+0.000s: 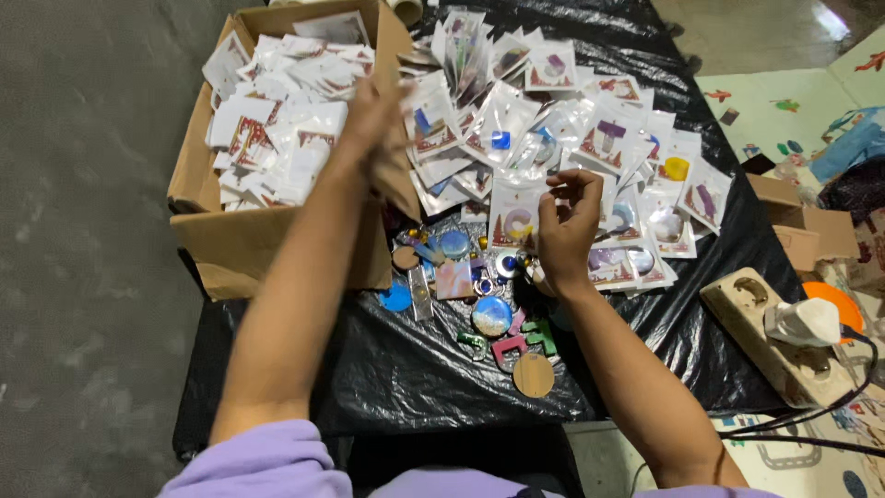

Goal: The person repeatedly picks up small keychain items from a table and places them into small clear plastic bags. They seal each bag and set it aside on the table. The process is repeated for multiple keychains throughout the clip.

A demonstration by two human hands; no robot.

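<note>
— From the head camera, where are the hands?

— The left hand is raised at the edge of the open brown cardboard box, which is filled with small white packets. It is blurred, so I cannot tell whether its fingers are apart or closed on anything. The right hand sits lower, fingers curled together and pinched on the bottom edge of a clear plastic sachet with a round charm inside.

— And what lies around them?

— That sachet lies at the near edge of a wide heap of similar clear sachets spread over the bench, which is covered in black plastic sheeting. Just below the right hand is a loose pile of colourful keyrings and discs, among them a round blue one and a plain round wooden disc. Well to the right stands a beige power strip with a white plug in it.
</note>
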